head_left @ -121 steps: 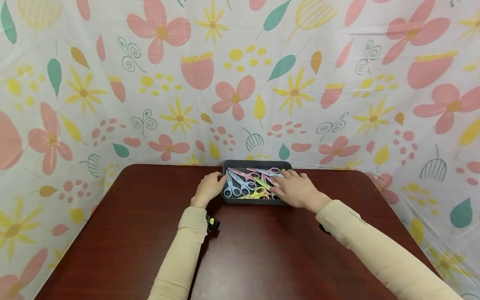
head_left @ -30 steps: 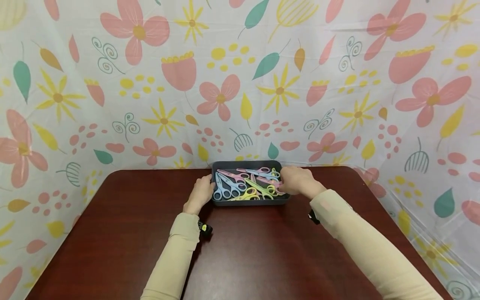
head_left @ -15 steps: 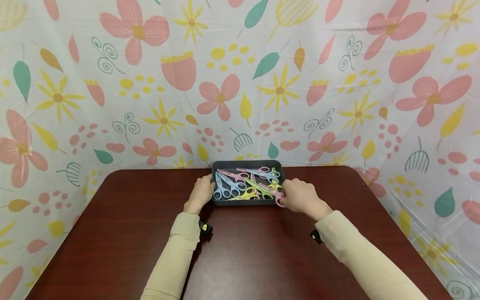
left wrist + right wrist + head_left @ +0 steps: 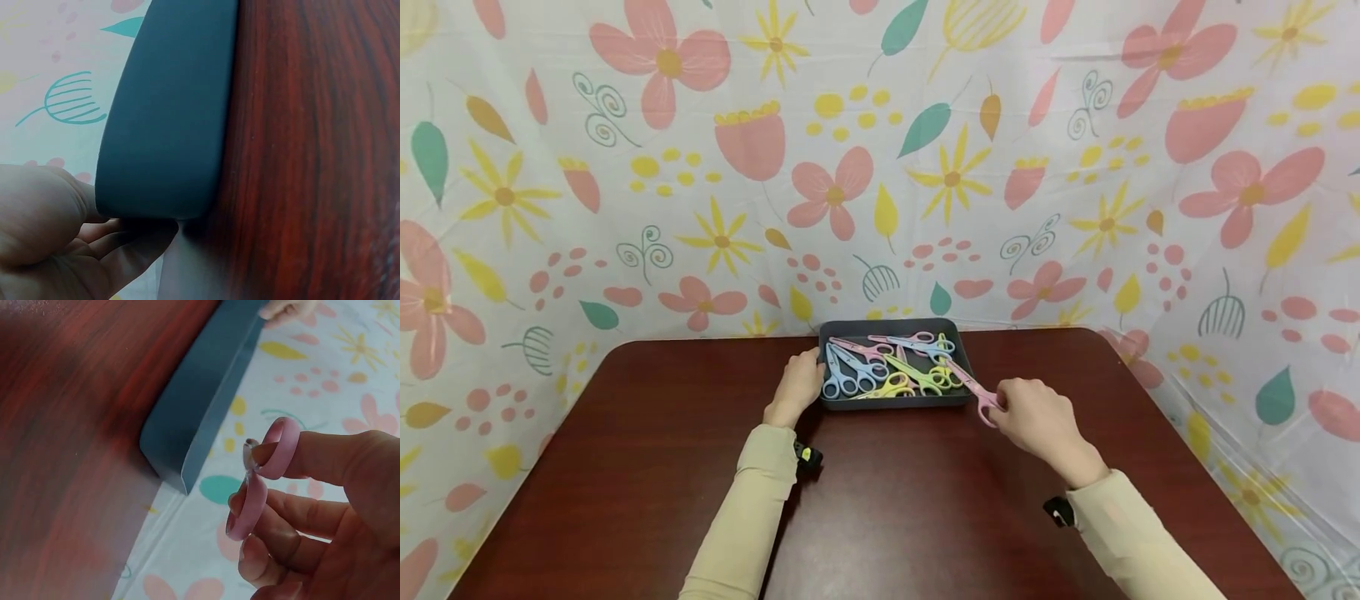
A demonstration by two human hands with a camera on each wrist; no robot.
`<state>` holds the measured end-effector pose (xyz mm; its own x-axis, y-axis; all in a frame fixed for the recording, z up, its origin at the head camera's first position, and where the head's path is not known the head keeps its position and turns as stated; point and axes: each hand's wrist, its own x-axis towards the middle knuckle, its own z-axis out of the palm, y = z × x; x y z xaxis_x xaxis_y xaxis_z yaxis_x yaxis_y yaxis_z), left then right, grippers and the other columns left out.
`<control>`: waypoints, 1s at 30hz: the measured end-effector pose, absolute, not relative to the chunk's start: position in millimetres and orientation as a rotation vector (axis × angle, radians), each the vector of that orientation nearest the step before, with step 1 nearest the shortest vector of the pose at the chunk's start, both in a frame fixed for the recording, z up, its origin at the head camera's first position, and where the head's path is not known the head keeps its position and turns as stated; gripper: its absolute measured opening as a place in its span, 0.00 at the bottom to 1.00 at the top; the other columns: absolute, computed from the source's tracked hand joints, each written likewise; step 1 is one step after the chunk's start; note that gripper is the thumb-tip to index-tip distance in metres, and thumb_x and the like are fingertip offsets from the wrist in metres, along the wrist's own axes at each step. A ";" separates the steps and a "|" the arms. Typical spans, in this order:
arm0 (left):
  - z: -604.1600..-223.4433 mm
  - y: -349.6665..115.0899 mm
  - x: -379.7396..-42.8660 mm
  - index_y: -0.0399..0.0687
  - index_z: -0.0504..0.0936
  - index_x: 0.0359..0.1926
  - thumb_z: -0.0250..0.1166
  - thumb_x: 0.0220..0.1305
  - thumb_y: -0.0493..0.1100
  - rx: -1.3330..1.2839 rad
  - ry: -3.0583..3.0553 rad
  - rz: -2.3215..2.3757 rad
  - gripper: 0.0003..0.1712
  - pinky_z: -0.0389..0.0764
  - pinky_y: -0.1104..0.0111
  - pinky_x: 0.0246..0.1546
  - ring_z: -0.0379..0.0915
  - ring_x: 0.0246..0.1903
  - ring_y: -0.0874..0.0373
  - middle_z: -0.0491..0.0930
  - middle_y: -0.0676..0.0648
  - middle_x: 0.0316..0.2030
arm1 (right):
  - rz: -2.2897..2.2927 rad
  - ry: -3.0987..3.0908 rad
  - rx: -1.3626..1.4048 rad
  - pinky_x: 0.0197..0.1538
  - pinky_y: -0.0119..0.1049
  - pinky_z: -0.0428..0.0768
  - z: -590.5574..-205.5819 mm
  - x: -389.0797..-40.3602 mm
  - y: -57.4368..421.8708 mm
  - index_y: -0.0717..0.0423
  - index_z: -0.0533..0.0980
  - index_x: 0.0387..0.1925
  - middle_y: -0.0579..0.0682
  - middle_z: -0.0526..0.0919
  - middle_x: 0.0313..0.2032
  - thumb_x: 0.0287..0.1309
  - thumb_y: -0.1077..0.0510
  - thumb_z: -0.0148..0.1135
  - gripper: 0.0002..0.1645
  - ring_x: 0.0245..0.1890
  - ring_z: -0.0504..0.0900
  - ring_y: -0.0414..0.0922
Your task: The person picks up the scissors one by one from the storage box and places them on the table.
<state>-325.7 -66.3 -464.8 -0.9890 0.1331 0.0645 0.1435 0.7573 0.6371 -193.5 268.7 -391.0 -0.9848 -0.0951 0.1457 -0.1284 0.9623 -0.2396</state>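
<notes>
A pair of pink-handled scissors (image 4: 983, 402) is in my right hand (image 4: 1037, 421), just beyond the right end of the dark grey tray (image 4: 902, 402). Its blades point back over the tray's right rim. In the right wrist view, the thumb and fingers sit in and around the pink finger loops (image 4: 284, 447). My left hand (image 4: 797, 382) grips the tray's left end. The left wrist view has the thumb at the rim and curled fingers (image 4: 140, 250) against the end wall. Inside the tray lie blue scissors (image 4: 865, 367), yellow scissors (image 4: 895, 386) and green scissors (image 4: 925, 377), overlapping.
The tray stands at the back of a dark red-brown wooden table (image 4: 895, 500). Right behind it hangs a white curtain (image 4: 842, 275) with flower and leaf prints. Black cameras (image 4: 808, 457) are strapped at both wrists.
My right hand reached into the tray, took hold of the pink scissors and drew them out rightward past the rim. My left hand came onto the tray's left end and stays there.
</notes>
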 end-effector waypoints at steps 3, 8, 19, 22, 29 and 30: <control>-465.5 -65.8 -325.1 0.35 0.67 0.68 0.54 0.74 0.37 -0.230 -2.940 -1.060 0.25 0.75 0.54 0.48 0.75 0.53 0.42 0.73 0.33 0.60 | 0.392 -2.960 0.121 0.18 0.41 0.64 -392.1 -185.4 275.0 0.49 0.75 0.20 0.45 0.70 0.16 0.54 0.53 0.67 0.12 0.17 0.67 0.44; -466.2 -66.0 -325.3 0.35 0.67 0.68 0.54 0.73 0.37 -0.223 -2.928 -1.057 0.25 0.75 0.53 0.49 0.74 0.54 0.41 0.72 0.33 0.61 | 0.401 -2.923 0.091 0.17 0.40 0.63 -394.6 -173.3 282.8 0.50 0.77 0.23 0.44 0.69 0.16 0.53 0.54 0.67 0.09 0.16 0.66 0.44; -467.1 -65.8 -328.8 0.34 0.69 0.67 0.54 0.73 0.37 -0.245 -2.916 -1.052 0.24 0.76 0.54 0.45 0.77 0.49 0.42 0.75 0.33 0.58 | 0.351 -2.863 0.062 0.17 0.41 0.63 -417.7 -143.1 302.4 0.47 0.74 0.20 0.43 0.66 0.15 0.53 0.54 0.68 0.11 0.17 0.66 0.44; -467.9 -64.9 -329.0 0.35 0.67 0.68 0.53 0.74 0.37 -0.246 -2.931 -1.060 0.25 0.75 0.56 0.44 0.77 0.49 0.43 0.74 0.33 0.59 | 0.337 -2.870 0.044 0.17 0.41 0.62 -425.6 -133.9 309.3 0.45 0.72 0.18 0.42 0.65 0.14 0.52 0.54 0.68 0.14 0.16 0.65 0.44; -468.9 -67.8 -328.0 0.35 0.66 0.69 0.53 0.74 0.37 -0.238 -2.927 -1.093 0.25 0.74 0.55 0.46 0.74 0.53 0.41 0.71 0.34 0.62 | 0.335 -2.906 -0.011 0.17 0.41 0.61 -437.6 -122.2 324.1 0.44 0.72 0.17 0.41 0.65 0.13 0.51 0.54 0.67 0.14 0.16 0.64 0.44; -469.2 -68.8 -327.9 0.35 0.66 0.69 0.53 0.74 0.37 -0.236 -2.922 -1.100 0.25 0.75 0.55 0.46 0.74 0.54 0.41 0.71 0.34 0.62 | 0.334 -2.911 -0.015 0.17 0.41 0.61 -438.4 -122.3 325.4 0.44 0.72 0.17 0.42 0.65 0.13 0.52 0.54 0.67 0.14 0.16 0.64 0.44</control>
<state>-327.9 -68.8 -469.2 -0.9886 0.1370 0.0626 0.1442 0.7416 0.6551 -122.3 325.4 -438.4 -0.9778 0.0337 0.2070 -0.0141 0.9743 -0.2250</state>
